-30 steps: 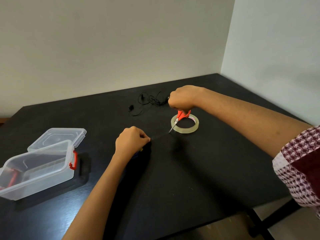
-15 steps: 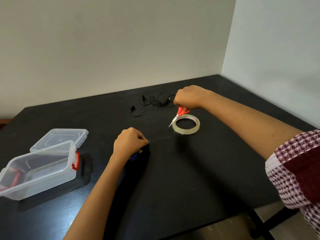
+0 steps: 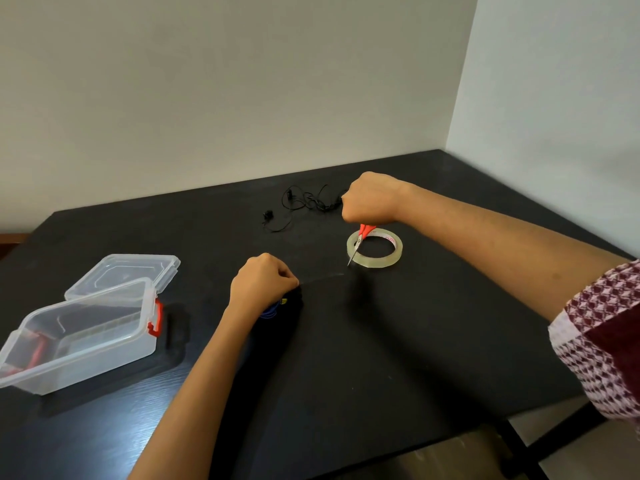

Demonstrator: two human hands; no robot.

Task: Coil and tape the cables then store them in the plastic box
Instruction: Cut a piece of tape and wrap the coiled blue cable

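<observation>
Our right hand [image 3: 371, 199] is closed around the red-handled scissors [image 3: 360, 241], blades pointing down over the near-left rim of the clear tape roll [image 3: 375, 248]. Our left hand [image 3: 261, 285] is fisted on a blue coiled cable [image 3: 269, 312], mostly hidden beneath it, and pinches a strip of tape [image 3: 322, 279] that stretches toward the roll. A loose black cable [image 3: 304, 204] lies tangled beyond, just left of the right hand. The open plastic box [image 3: 81, 336] sits well left on the black table [image 3: 398, 358].
</observation>
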